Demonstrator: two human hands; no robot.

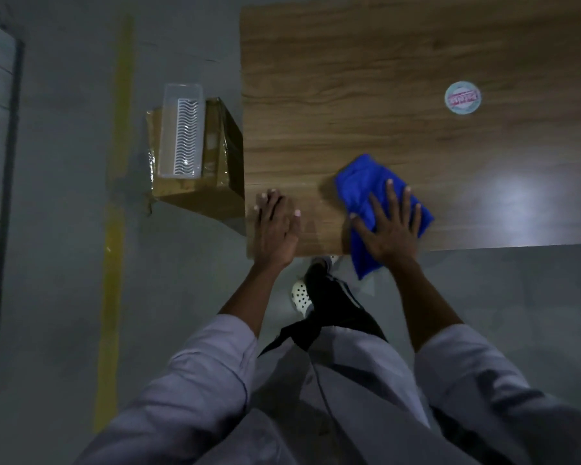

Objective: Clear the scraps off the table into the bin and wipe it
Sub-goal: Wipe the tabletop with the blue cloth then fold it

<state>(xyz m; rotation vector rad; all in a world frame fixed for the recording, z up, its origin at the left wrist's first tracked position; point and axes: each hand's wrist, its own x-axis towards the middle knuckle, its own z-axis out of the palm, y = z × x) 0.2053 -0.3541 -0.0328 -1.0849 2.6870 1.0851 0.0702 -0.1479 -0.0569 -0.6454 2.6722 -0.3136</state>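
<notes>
Seemingly mid-wipe, the right hand (391, 229) presses spread fingers (391, 199) on a blue cloth (359, 182) overhanging the near edge of the table (383, 78), where it could slide off; the left hand (275, 226) rests flat.

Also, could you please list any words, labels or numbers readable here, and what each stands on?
On the brown wooden table, a round pale blue-and-white label: red lettering across its middle, too blurred to read.
No other text shows anywhere in view.
</notes>
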